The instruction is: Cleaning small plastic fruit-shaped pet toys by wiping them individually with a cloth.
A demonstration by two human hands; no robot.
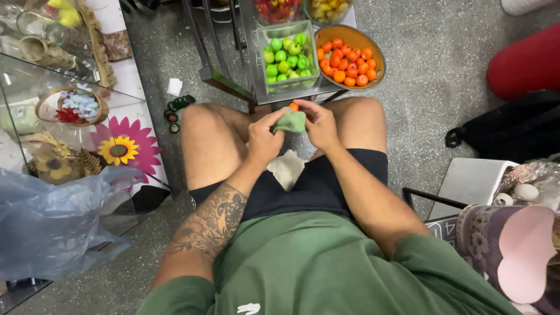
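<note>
Green shirt fabric [326,268] is filling the near edge while, above the knees, the left hand [263,140] and right hand [321,125] are both pinching a green cloth [290,122] around a small orange fruit [294,107] peeking out at its top, between the fingertips, just below the glass box of green fruit [287,57]

You wear a green short-sleeved T-shirt [326,268], loose across the chest, with a small white mark [249,308] low at the front near the bottom edge of the view. Below it are black shorts [315,186] that end above your bare knees. Your left forearm [213,221] carries a large dark tattoo of dense, ornate linework running from near the elbow toward the wrist. Your left hand [263,140] and right hand [321,125] are bare, without gloves.
</note>
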